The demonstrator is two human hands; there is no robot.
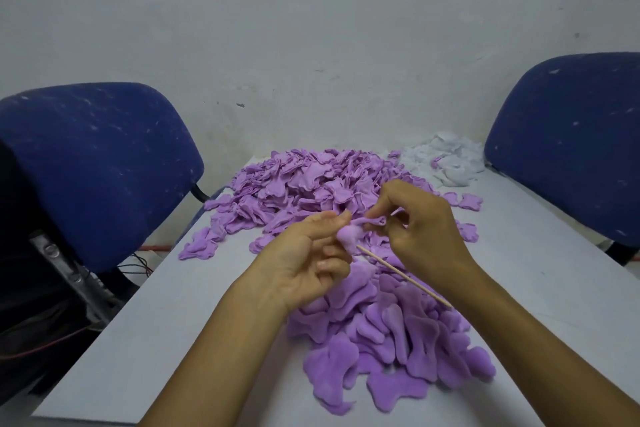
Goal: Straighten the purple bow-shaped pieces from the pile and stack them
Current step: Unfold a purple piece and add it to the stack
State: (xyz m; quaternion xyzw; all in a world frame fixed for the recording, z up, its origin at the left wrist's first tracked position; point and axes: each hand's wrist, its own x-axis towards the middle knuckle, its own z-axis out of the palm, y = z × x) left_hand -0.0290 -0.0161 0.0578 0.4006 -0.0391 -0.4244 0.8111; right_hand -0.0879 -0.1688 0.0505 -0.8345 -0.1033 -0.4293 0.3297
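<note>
The purple pieces near the hands look like soft, matt, plush cloth with a fuzzy nap; those in the far pile look thinner and flatter. The stick is pale, bare wood. The desk is smooth, matt grey. The chairs wear rough blue fabric flecked with lint. The white scraps look like cloth.
</note>
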